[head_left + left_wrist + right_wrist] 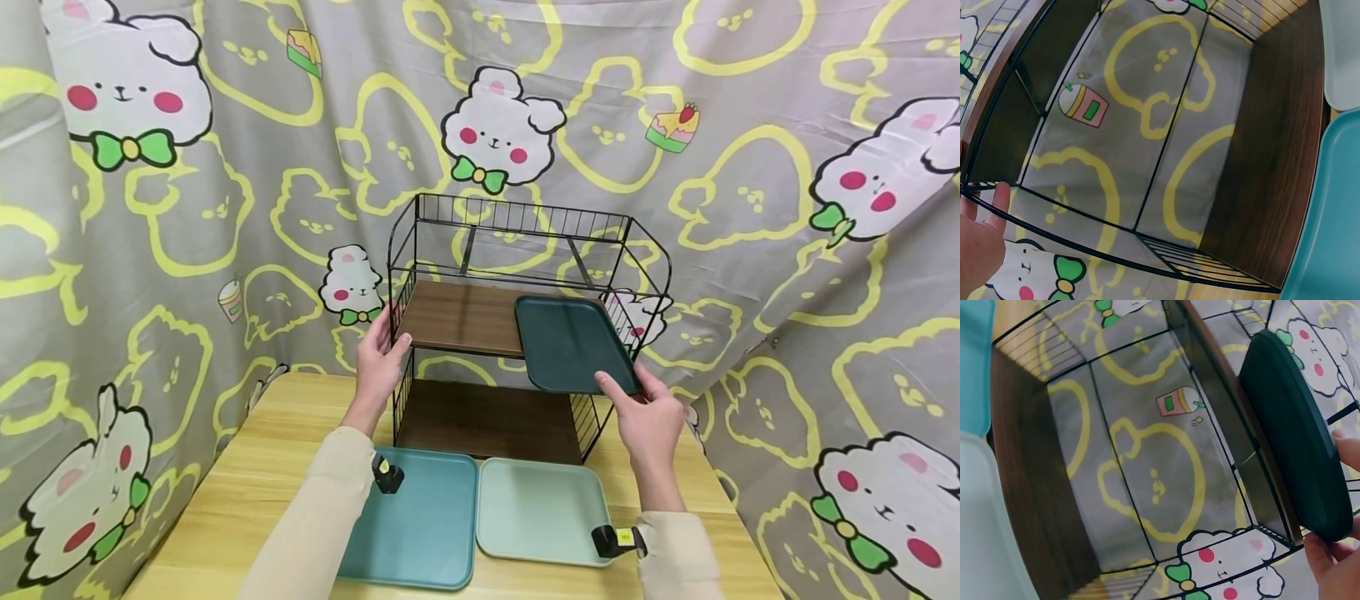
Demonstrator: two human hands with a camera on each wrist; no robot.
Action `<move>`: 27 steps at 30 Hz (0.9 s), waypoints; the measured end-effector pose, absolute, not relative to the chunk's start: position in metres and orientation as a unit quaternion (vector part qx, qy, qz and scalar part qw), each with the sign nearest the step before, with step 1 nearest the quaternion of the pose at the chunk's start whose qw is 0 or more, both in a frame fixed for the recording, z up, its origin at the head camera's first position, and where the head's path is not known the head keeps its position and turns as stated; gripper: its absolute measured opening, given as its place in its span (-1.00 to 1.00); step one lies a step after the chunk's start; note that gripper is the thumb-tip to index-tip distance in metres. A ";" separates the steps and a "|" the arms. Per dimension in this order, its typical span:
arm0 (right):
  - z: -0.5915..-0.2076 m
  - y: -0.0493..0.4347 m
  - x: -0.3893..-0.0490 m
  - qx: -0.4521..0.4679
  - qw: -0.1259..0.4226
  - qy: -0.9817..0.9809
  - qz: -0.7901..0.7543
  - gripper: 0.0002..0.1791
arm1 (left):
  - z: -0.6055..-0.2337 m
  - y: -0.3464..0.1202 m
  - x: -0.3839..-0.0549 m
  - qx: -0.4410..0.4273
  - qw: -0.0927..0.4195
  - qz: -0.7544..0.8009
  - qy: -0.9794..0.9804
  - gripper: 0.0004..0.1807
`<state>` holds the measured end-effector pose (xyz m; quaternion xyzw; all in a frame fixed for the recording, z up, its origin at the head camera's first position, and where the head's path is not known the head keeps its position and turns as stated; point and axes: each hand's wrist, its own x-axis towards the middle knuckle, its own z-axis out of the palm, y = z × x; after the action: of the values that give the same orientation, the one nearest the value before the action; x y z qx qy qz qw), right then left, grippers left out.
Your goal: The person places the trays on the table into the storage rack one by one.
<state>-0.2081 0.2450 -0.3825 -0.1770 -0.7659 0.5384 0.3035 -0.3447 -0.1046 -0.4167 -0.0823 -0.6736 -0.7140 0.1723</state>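
Note:
My right hand (648, 417) pinches a dark green tray (573, 342) by its near right corner, thumb on top and fingers beneath. The tray overlaps the right part of the rack's brown middle shelf (465, 315), and its near end juts past the front edge. In the right wrist view the tray (1291, 431) appears from below, tilted, its far end close to the shelf's edge. My left hand (377, 362) grips the rack's left front post at shelf height, thumb in front. In the left wrist view its fingers (1001, 203) wrap the black wire corner.
The black wire rack has a lower brown shelf (487, 417) and an open top frame with crossbars. Before it on the wooden table (247, 450) lie a teal tray (427, 525) and a pale green tray (543, 508) side by side. A patterned curtain (300, 125) hangs close behind.

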 end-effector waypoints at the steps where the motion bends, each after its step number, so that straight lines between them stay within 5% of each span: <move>1: -0.383 0.245 -0.208 -0.175 0.306 -0.772 0.529 -0.09 | -0.416 -0.105 -0.345 -0.082 0.170 -0.714 -0.674 -0.31; 19: -0.387 0.236 -0.245 -0.203 0.340 -0.792 0.465 -0.02 | -0.417 -0.106 -0.344 -0.075 0.167 -0.710 -0.680 -0.32; 27: -0.390 0.242 -0.228 -0.198 0.326 -0.774 0.505 -0.07 | -0.418 -0.106 -0.344 -0.079 0.164 -0.714 -0.676 -0.31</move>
<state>-0.2282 0.2417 -0.3897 -0.1983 -0.7738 0.5054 0.3264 -0.3443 -0.1059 -0.4178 -0.0788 -0.6765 -0.7136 0.1641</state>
